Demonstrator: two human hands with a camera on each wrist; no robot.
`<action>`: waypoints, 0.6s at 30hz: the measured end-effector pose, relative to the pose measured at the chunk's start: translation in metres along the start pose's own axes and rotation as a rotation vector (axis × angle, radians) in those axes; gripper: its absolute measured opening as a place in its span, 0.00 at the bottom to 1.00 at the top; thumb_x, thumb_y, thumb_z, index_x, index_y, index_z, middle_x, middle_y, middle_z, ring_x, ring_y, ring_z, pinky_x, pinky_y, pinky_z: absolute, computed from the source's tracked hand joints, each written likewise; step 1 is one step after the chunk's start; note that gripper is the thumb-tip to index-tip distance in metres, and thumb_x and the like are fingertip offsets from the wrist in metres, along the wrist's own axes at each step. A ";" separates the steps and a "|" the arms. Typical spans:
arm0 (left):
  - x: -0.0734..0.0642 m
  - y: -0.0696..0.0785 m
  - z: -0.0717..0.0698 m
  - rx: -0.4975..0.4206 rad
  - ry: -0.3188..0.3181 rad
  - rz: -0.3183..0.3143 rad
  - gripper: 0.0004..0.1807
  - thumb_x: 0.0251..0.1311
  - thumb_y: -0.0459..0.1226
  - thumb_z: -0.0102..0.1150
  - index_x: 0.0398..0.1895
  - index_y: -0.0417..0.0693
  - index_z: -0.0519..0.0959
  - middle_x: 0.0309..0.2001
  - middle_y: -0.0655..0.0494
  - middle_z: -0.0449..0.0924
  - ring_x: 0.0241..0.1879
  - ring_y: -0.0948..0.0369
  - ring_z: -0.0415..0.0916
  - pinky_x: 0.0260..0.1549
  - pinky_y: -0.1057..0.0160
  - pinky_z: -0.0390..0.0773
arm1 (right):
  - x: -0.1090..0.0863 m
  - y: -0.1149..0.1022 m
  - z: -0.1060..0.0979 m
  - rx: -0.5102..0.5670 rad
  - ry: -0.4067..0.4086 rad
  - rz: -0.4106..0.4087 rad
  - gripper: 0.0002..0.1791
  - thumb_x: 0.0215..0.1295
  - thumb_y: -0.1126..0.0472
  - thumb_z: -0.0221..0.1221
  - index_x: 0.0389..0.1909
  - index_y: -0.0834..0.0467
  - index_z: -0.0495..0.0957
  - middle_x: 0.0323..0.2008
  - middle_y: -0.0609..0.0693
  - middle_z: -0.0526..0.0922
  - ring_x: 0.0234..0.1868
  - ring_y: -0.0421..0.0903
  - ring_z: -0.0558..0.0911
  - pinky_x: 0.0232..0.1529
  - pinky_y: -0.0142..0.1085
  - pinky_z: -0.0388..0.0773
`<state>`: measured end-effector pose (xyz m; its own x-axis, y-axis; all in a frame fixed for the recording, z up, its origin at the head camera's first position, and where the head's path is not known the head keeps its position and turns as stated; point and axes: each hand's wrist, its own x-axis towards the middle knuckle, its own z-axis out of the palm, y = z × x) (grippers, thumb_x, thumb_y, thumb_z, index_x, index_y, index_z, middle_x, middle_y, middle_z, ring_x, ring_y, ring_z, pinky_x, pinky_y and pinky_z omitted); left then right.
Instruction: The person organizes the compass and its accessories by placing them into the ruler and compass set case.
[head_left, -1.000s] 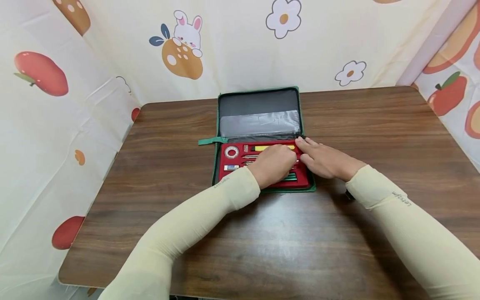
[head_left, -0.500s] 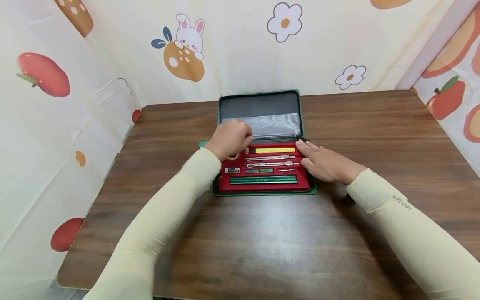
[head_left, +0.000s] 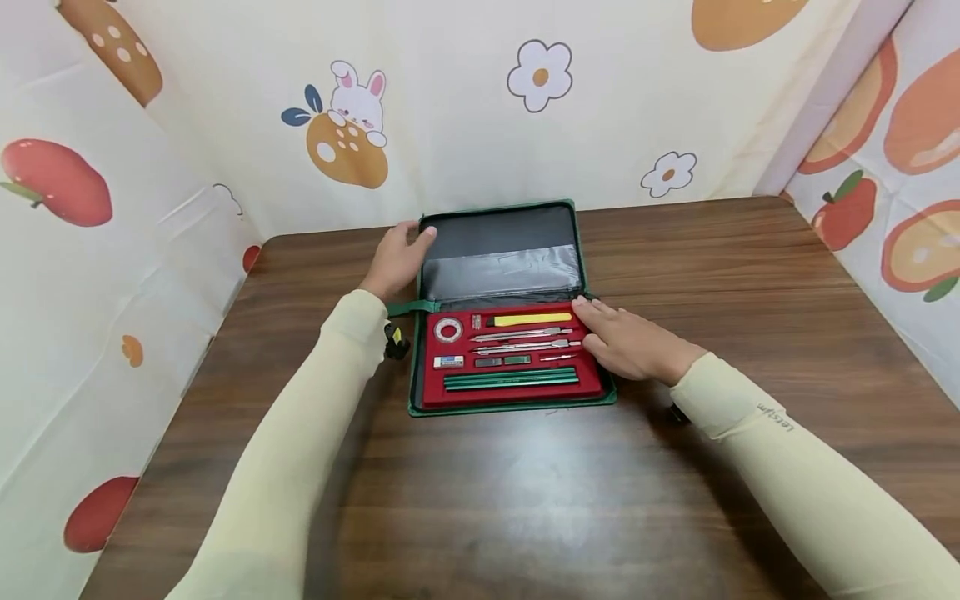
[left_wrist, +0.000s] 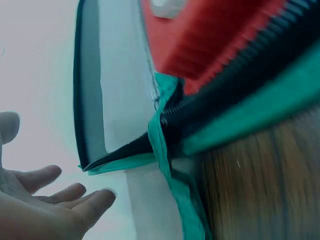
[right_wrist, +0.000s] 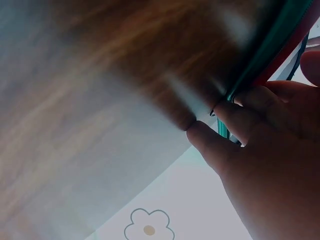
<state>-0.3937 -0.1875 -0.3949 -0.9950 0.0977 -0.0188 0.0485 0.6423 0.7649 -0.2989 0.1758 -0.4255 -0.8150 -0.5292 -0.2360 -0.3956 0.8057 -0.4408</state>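
Note:
A green zip case point(head_left: 498, 227) lies open on the table, its dark lid standing toward the wall. In its red tray point(head_left: 592, 388) sit green pencils point(head_left: 510, 379), a yellow cutter knife point(head_left: 531, 319), metal compasses point(head_left: 521, 335), a white ring point(head_left: 437, 331) and an eraser point(head_left: 448, 362). My left hand point(head_left: 396, 260) is at the lid's left edge, fingers spread and loosely bent; in the left wrist view they are apart from the lid. My right hand point(head_left: 628, 343) rests flat over the tray's right edge, its fingertips by the hinge.
A green strap point(head_left: 408, 307) sticks out from the case's left side. The brown wooden table point(head_left: 525, 492) extends around the case. Behind it hangs a printed cloth point(head_left: 465, 108), with more cloth along both sides.
My left hand has moved from over the tray, leftward and away, to beside the lid, and its fingers have opened. The right hand stays on the case. The head view has shifted slightly.

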 end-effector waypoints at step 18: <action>-0.005 0.000 -0.020 -0.235 0.129 -0.059 0.40 0.73 0.60 0.45 0.79 0.49 0.55 0.70 0.48 0.66 0.61 0.53 0.73 0.61 0.55 0.72 | 0.003 -0.003 -0.003 -0.066 -0.018 -0.010 0.39 0.75 0.53 0.48 0.80 0.63 0.46 0.78 0.62 0.50 0.77 0.62 0.51 0.71 0.59 0.53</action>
<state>-0.3908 -0.2031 -0.3817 -0.9991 -0.0425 0.0028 -0.0165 0.4485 0.8936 -0.3013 0.1727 -0.4226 -0.8033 -0.5415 -0.2482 -0.4309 0.8159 -0.3855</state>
